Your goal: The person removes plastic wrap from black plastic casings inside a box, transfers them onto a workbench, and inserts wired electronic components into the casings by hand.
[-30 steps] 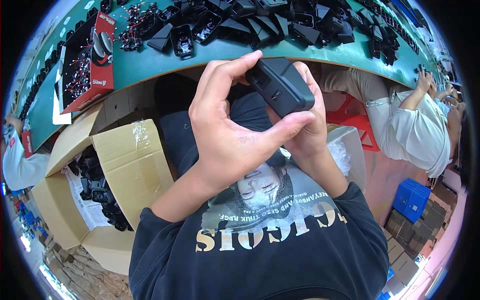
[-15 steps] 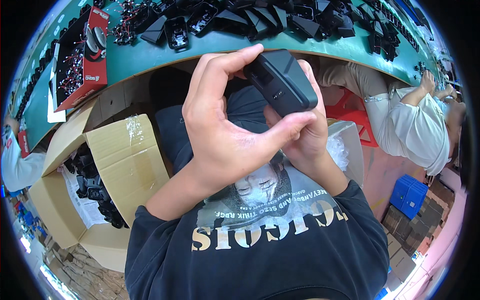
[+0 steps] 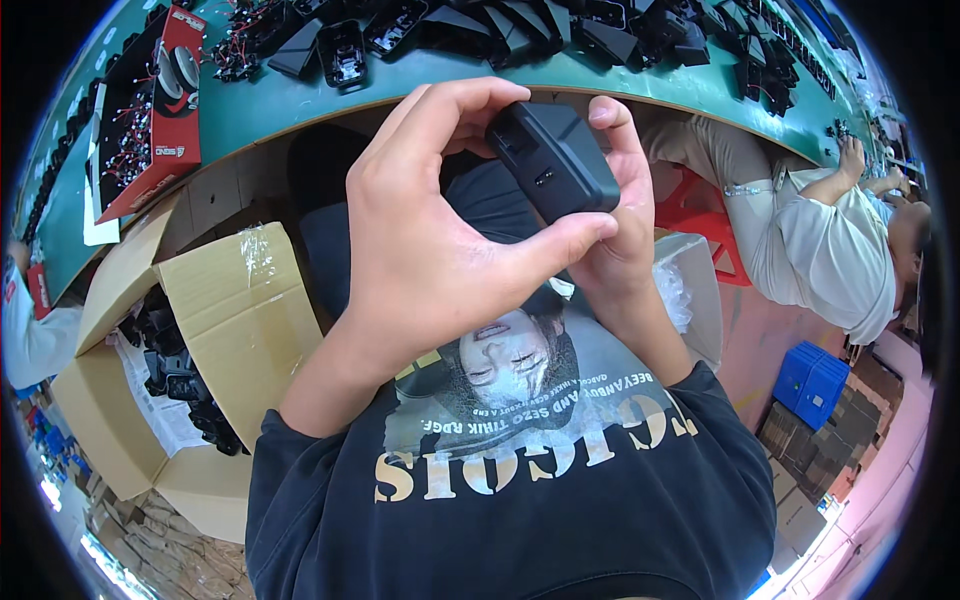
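Small black rectangular plastic housing point(image 3: 553, 160) sits at 12 o'clock, below the green surface point(image 3: 420, 85). Left hand point(image 3: 430, 240) and right hand point(image 3: 615, 215) stay clamped around it; housing now tilted slightly further clockwise.

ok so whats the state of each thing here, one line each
black plastic housing: held up, gripped by both hands
left hand: closed around housing
right hand: fingers behind housing
cardboard box: open, black parts inside
red carton: open, on green bench
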Available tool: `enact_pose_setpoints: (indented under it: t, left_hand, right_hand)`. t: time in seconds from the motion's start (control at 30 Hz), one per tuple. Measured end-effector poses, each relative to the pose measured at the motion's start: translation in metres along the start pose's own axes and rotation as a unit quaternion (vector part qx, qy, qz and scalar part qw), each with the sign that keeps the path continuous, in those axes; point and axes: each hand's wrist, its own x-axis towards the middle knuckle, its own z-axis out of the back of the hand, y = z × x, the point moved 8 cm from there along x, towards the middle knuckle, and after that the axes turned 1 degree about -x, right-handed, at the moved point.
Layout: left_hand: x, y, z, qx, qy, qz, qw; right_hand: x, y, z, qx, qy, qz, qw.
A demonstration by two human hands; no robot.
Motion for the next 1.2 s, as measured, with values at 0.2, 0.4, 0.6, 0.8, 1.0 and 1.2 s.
enact_pose_setpoints:
  t: [0.2,0.4,0.6,0.8,1.0,1.2]
  left_hand:
    - [-0.001,-0.005,-0.003,0.006,-0.006,-0.018,1.000]
    - [-0.007,-0.009,-0.005,0.009,-0.030,-0.023,0.999]
    - [-0.007,-0.003,-0.007,0.006,-0.022,-0.014,1.000]
    - [0.000,-0.005,-0.008,-0.019,0.010,-0.026,0.999]
    - [0.007,-0.007,-0.008,-0.006,0.058,-0.086,0.995]
    - [-0.001,0.013,-0.001,-0.149,-0.002,-0.070,0.986]
  right_hand:
    - [-0.009,0.003,-0.012,0.106,-0.116,0.025,0.987]
    - [-0.022,-0.008,-0.007,0.188,-0.099,-0.034,0.977]
    - [-0.024,-0.013,0.002,0.160,-0.050,-0.057,0.984]
    - [-0.020,0.002,-0.004,0.035,-0.093,-0.019,0.995]
    - [-0.015,0.019,-0.009,0.010,-0.089,0.132,0.987]
    - [-0.017,0.040,-0.012,-0.047,-0.039,0.160,0.985]
